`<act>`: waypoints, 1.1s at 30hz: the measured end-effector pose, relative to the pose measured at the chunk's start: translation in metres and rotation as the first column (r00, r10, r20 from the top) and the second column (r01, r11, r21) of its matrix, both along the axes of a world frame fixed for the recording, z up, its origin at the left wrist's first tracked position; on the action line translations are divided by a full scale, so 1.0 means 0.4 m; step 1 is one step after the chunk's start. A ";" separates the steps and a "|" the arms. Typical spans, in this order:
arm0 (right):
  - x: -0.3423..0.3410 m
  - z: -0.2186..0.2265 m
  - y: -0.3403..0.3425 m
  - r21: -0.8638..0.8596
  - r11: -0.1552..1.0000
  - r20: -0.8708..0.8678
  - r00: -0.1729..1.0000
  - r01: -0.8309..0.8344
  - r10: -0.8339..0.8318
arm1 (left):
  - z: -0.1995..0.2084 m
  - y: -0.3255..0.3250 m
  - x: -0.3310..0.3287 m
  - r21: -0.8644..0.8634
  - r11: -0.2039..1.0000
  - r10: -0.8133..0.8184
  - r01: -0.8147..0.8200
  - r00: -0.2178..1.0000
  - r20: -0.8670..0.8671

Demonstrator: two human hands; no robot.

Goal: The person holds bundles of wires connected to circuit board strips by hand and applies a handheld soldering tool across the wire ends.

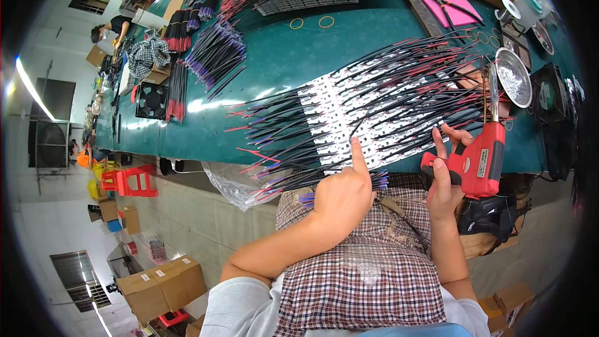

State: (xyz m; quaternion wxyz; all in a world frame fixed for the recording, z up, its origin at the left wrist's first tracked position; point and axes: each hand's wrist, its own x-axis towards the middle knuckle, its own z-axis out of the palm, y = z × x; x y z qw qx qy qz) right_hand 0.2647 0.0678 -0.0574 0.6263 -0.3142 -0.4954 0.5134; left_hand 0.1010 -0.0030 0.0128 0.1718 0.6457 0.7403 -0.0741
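My left hand [345, 196] reaches over the near edge of a white circuit board panel [340, 118]. Its index finger is stretched out and touches the panel among the wires; the other fingers are curled or hidden. Rows of black wires [274, 112] with red tips stick out from both sides of the panel. In my right hand [444, 181] is a red and black soldering gun [483, 159], held by its handle at the panel's right. Its metal barrel points away from me, beside a round metal dish [513, 78]. The barrel's tip is hard to make out.
Bundled wires [215, 56] lie at the left, near a black fan [151, 100]. More wired panels [309, 1] are stacked at the back. Black pliers [452, 9] rest on a pink pad [471, 7]. Clear plastic [234, 184] hangs from the green table's [262, 50] near edge.
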 end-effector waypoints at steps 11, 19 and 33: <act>-0.004 -0.015 -0.002 0.059 0.998 0.062 0.998 0.016 -0.020 | 0.010 0.048 -0.003 0.173 0.975 -0.152 0.139 0.987 0.059; 0.001 -0.019 -0.001 0.038 0.999 0.042 0.999 0.013 -0.015 | -0.007 0.087 -0.035 0.161 0.987 0.025 -0.014 0.997 -0.068; 0.005 -0.022 0.001 0.023 1.000 0.049 0.999 0.016 -0.017 | -0.008 0.084 -0.060 0.150 0.981 0.137 -0.121 0.986 -0.098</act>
